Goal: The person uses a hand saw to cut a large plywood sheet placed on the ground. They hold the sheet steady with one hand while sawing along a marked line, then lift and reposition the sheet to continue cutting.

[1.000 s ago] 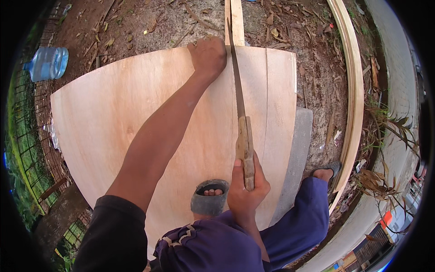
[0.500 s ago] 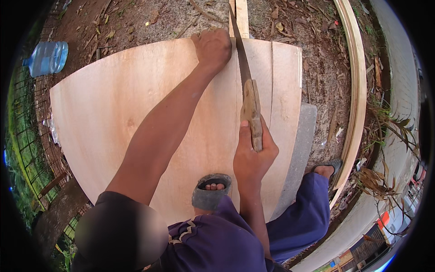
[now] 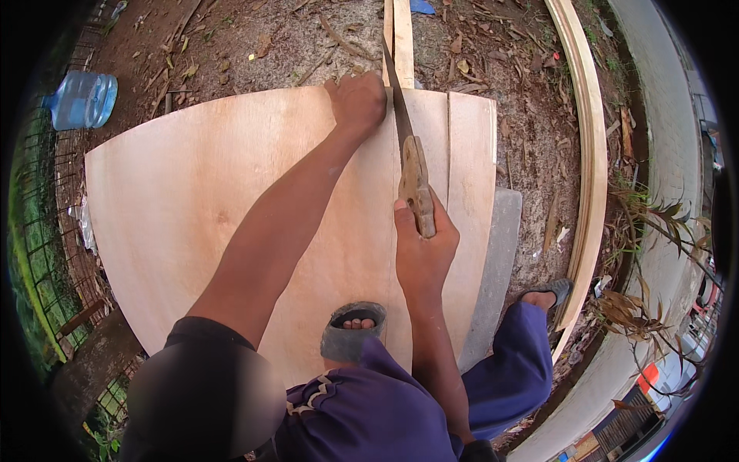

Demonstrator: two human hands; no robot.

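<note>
A large pale plywood sheet (image 3: 192, 185) lies in front of me, its far edge curved. My left hand (image 3: 358, 104) presses on that far edge, with its fingers curled over it. Just to its right, a handsaw (image 3: 402, 119) with a worn wooden handle crosses the edge, blade pointing away from me. My right hand (image 3: 427, 250) is wrapped around the handle, thumb along its left side. A thin line runs down the sheet from the blade toward me. My sandalled foot (image 3: 356, 327) rests on the sheet.
Beyond the sheet, wooden battens (image 3: 400, 46) reach away under its edge. A grey slab (image 3: 493, 269) shows beneath its right side. Long boards (image 3: 589, 154) lie at the right by a pale wall (image 3: 670, 123). A blue water jug (image 3: 85, 100) lies far left near wire fencing.
The saw has slid forward, so its handle is closer to the sheet's far edge. My left hand keeps its place on the edge. The whole view has shifted slightly.
</note>
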